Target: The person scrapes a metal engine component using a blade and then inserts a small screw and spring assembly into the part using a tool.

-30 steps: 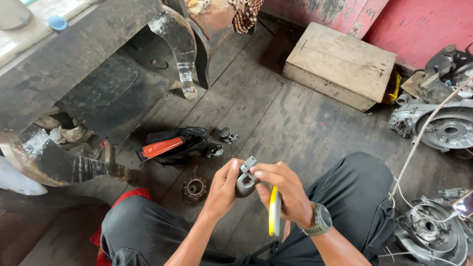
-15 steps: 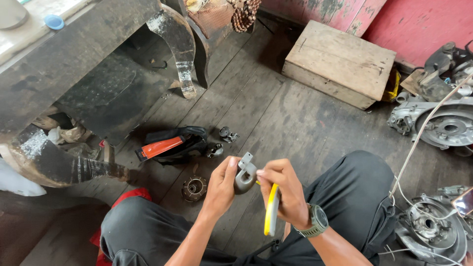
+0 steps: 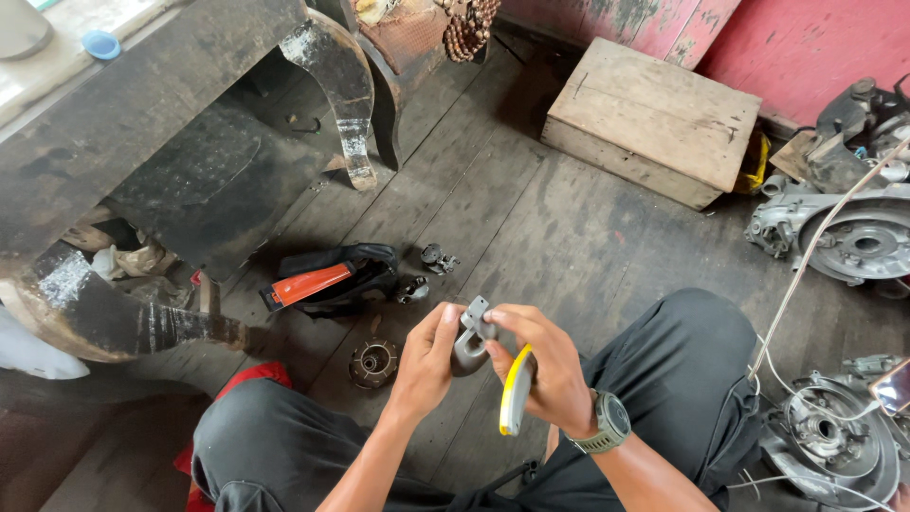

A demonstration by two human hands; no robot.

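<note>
A small grey metal part with a hooked body is held up over my lap between both hands. My left hand grips its left side with fingers and thumb. Pinching the part's top is my right hand, which also clasps a yellow-and-grey handled tool hanging downward from the palm. A watch sits on my right wrist. I sit on a dark plank floor with my black-trousered knees on either side.
On the floor ahead lie a black pouch with an orange-handled tool, a round metal bearing piece and two small metal parts. A wooden box stands at the back, engine casings at right, a dark carved table at left.
Both hands have kept the grey part between them, shifting it only slightly. The yellow-handled tool has tilted a little in my right hand.
</note>
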